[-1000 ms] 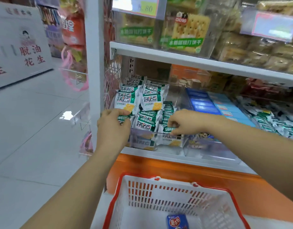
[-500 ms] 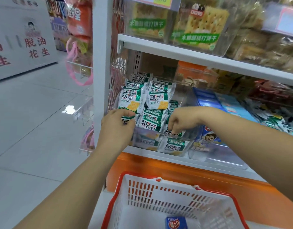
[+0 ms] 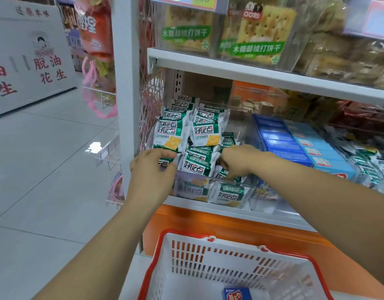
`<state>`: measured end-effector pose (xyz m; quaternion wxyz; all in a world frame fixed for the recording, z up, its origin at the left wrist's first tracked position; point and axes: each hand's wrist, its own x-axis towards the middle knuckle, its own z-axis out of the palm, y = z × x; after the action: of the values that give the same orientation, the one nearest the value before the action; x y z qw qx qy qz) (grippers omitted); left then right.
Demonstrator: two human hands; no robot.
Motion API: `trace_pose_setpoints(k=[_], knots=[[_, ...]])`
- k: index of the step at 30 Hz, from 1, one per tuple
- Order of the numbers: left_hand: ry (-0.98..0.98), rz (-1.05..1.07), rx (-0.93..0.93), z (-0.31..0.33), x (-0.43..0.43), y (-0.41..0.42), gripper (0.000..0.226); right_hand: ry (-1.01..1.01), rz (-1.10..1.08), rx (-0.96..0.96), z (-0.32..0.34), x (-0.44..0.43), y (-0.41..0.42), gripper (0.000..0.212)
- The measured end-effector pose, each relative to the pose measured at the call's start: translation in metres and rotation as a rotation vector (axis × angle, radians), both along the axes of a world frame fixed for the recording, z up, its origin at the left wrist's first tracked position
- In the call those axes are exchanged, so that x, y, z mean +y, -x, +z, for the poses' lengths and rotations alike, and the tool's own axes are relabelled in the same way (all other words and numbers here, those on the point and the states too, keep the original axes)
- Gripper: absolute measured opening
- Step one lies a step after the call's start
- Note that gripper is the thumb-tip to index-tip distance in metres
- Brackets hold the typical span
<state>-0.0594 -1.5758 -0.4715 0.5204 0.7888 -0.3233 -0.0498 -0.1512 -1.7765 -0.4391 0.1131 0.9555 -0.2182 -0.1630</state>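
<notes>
Roughly upright, cracker packet [image 3: 165, 163], left hand [image 3: 152, 173] pinching

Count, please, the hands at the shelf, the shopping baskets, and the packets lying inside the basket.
Hands: 2 (left hand, right hand, each gripping a green cracker pack)
Shopping basket: 1
Blue packet inside it: 1
Total: 4

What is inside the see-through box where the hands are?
Green-and-white cracker packets, piled up. The left hand grips one, and the right hand reaches in among them. Packets beneath the hands and the pile are hidden.
</notes>
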Motion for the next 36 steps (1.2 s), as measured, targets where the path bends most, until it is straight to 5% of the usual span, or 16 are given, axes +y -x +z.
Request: trace_pose_setpoints(k=[5,10,14,20,24,30,36], knots=[[-0.013,-0.002,-0.017,-0.004,-0.002,-0.001,0.019,0.112,0.055,-0.064,0.024,0.008,0.011,0.024],[-0.124,0.05,-0.107,-0.001,-0.002,0.007,0.019,0.149,0.075,-0.391,0.054,0.02,0.046,0.021],[-0.01,-0.098,-0.276,0.013,0.002,0.032,0.025,-0.162,0.094,-0.754,0.047,0.035,0.088,0.028],[-0.032,-0.62,-0.036,0.018,0.003,0.088,0.039,-0.471,0.1,-0.899,-0.001,0.086,0.14,0.034],[-0.069,-0.673,0.026,0.004,-0.002,0.103,0.025,-0.646,-0.014,-1.027,-0.022,0.097,0.16,0.021],[-0.01,-0.599,0.234,-0.004,-0.01,0.108,0.013,-1.059,-0.276,-1.126,-0.029,0.083,0.185,0.051],[0.072,-0.591,0.362,-0.003,-0.013,0.112,0.019,-1.113,-0.315,-1.187,-0.027,0.073,0.194,0.02]])
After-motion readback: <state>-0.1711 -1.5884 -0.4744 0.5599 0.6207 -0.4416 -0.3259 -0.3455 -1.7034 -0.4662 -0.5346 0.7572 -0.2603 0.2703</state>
